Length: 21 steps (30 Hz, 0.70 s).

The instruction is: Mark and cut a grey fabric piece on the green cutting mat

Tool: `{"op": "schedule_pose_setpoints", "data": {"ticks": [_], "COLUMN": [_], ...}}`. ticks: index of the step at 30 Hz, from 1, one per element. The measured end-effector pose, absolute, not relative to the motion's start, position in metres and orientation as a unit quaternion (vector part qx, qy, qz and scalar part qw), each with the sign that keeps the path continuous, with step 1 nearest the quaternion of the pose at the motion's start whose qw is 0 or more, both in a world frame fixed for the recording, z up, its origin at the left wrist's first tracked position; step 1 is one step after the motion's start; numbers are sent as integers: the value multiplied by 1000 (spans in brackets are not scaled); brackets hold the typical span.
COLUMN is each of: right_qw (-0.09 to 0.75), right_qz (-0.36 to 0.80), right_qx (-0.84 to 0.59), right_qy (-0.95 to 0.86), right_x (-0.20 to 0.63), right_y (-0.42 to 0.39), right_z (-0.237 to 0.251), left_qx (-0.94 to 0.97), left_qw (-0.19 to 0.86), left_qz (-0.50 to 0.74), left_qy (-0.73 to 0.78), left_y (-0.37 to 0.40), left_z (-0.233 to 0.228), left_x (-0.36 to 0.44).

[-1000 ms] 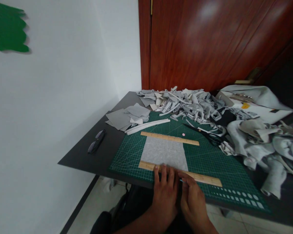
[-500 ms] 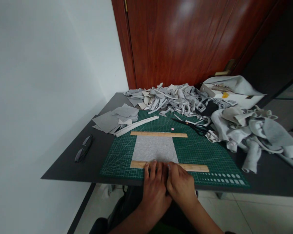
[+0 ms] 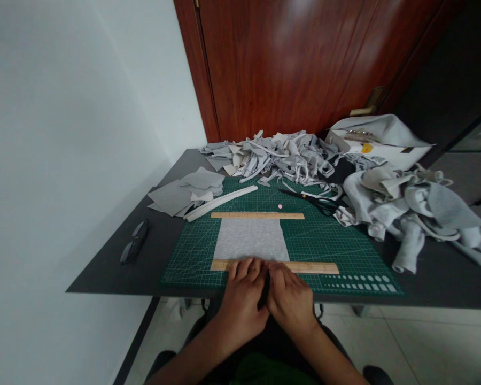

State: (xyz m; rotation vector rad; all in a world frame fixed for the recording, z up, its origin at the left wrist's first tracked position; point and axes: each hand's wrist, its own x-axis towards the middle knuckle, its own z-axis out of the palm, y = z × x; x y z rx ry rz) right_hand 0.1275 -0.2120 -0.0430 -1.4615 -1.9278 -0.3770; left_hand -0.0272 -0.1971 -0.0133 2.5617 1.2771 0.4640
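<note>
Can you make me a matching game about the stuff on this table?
Things:
1. nearer ruler
2. cutting mat
3. glasses
4. flat cloth between the nearer ruler and the farther ruler

Clues:
A. on the table, left of the mat
B. grey
C. pale brown, by the left hand
D. green with grid lines

Pairs: 1-C, 2-D, 3-A, 4-B

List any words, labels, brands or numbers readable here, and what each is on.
None can be read.
Far ruler, near ruler: any numbers too small.
Cutting mat: any numbers too small.
White box: any print on its yellow patch too blurred.
</note>
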Motion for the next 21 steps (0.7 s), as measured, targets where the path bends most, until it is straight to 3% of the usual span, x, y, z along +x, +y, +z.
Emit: {"op": "schedule_pose_setpoints", "data": {"ticks": [7, 11, 21], "right_qw": [345, 349, 339], "right_qz": [-141, -157, -189], "right_qx": [-550, -557, -546], "right_qy": [-748, -737, -742], "right_x": [128, 127, 126], "right_y": [-211, -210, -209], "right_z": [-44, -44, -52], "left_qx": [887, 862, 875], "left_qw": [182, 131, 76], "left_qz": [125, 160, 178], "left_qy": [405, 462, 444], "left_y": [-163, -129, -26], "left_z": [19, 23, 43], "left_x": [-35, -27, 11]}}
